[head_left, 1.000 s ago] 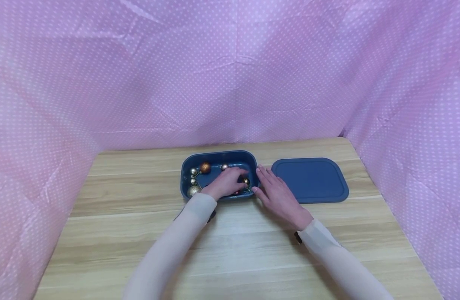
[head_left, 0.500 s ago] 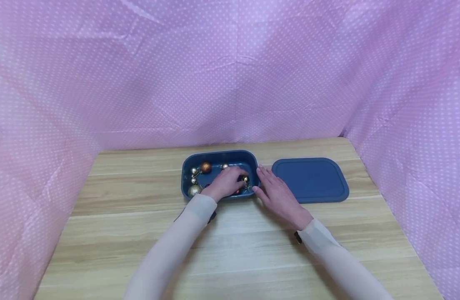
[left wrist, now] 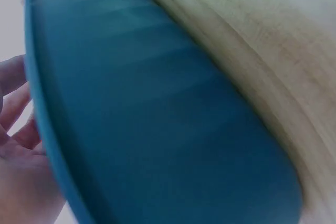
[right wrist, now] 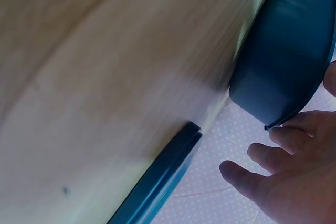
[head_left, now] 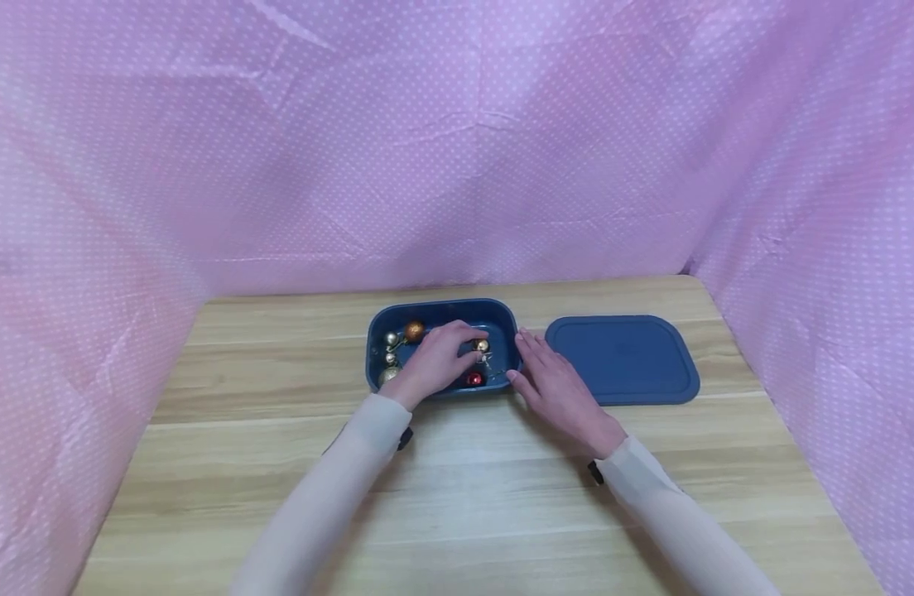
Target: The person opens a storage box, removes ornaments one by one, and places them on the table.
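A dark blue rectangular box [head_left: 442,305] holds several small bauble ornaments. My left hand [head_left: 435,356] reaches in over its near wall, thumb and fingers curled about a shiny gold bauble [head_left: 482,345]. Just below that hand lies a red bauble [head_left: 475,379]. In the left wrist view the box's outer side [left wrist: 157,108] fills the middle and hides much of the left hand [left wrist: 23,145]. My right hand [head_left: 561,393] rests with extended fingers against the box's right end. The right wrist view has these fingers [right wrist: 294,140] at the box's rim.
On the wooden table [head_left: 457,497], a flat blue lid [head_left: 621,360] lies right of the box. An orange bauble [head_left: 415,332] and several pale gold baubles [head_left: 392,338] sit at the box's left end. Pink dotted cloth [head_left: 457,149] surrounds the back and sides.
My left hand has shifted left and away from me inside the box, and the gold bauble has moved along with it. The red bauble shows more fully. My right hand stays at the box's end.
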`<state>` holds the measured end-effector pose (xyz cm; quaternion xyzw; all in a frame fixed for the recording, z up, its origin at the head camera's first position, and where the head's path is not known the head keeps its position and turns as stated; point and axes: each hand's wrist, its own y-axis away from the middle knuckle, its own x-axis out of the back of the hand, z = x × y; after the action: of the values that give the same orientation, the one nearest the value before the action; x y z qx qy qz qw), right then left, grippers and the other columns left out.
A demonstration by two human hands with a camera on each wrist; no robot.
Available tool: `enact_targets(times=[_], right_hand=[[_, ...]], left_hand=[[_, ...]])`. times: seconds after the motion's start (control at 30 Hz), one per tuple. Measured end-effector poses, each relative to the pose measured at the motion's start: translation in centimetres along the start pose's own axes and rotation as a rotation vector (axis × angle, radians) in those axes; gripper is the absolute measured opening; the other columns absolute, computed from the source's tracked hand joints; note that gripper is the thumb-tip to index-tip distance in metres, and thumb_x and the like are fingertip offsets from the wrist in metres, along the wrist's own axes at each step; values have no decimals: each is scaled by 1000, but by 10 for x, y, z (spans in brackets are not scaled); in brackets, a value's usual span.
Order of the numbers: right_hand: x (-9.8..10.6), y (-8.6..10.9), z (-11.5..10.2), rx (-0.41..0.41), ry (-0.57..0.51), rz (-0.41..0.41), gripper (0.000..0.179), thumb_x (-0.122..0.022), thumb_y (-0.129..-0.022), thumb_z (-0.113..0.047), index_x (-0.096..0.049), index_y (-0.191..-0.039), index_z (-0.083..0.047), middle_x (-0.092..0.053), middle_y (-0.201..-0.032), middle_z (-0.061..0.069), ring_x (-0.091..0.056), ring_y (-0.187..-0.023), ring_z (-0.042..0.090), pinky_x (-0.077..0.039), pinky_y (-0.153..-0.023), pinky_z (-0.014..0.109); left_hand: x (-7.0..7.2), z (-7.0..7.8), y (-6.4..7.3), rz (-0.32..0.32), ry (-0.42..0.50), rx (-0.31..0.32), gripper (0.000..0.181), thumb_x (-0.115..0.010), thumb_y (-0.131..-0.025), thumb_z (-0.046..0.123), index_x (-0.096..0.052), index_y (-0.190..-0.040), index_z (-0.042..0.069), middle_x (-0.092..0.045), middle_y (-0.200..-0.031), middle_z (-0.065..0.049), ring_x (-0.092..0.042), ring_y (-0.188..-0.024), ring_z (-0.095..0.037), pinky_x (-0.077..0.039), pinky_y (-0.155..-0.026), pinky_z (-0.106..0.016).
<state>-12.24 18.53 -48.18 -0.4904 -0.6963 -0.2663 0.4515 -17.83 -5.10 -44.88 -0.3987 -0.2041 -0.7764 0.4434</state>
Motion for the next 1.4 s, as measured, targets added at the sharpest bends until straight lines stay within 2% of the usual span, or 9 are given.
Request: enact_targets(times=[0.23, 0.57, 0.97, 1.17, 1.4], right_hand=[[0, 1, 1, -1, -2, 1, 69, -45, -110, -45, -29, -162, -2, -24, -169, 15, -25, -154, 40, -29, -120, 63], [-1, 1, 3, 2, -5, 7, 70, -43, -111, -46, -28, -162, -1, -24, -169, 16, -24, -154, 39, -28, -120, 63], [-1, 0, 1, 10, -1, 8, 70, -44, -111, -45, -28, -162, 0, -23, -170, 15, -25, -154, 39, -29, -120, 62], [-2, 0, 1, 3, -4, 8, 70, -44, -111, -45, -27, -162, -1, -22, -170, 15, -24, -155, 39, -28, -120, 62], [-3, 0, 2, 9, 3, 15, 70, -43, -111, -46, -28, -162, 0, -23, -170, 16, -24, -155, 39, -28, -120, 63]], left_hand=[[3, 0, 21, 72, 22, -19, 39, -70, -102, 28, -68, -138, 12, -67, -129, -3, -62, -121, -22, -50, -107, -44], [3, 7, 48, 133, 53, -114, 39, -72, -99, 24, -69, -135, 10, -68, -130, -6, -65, -121, -25, -52, -104, -44], [-2, 14, 77, 91, 22, -191, 41, -73, -98, 25, -69, -136, 10, -70, -128, -5, -63, -121, -23, -52, -103, -46], [-4, 15, 88, 74, 20, -214, 41, -73, -98, 25, -68, -137, 10, -70, -128, -5, -64, -119, -22, -54, -102, -42], [-8, 16, 96, 41, 21, -217, 39, -74, -98, 24, -68, -133, 9, -69, -131, -6, -63, -124, -23, -48, -110, -46]])
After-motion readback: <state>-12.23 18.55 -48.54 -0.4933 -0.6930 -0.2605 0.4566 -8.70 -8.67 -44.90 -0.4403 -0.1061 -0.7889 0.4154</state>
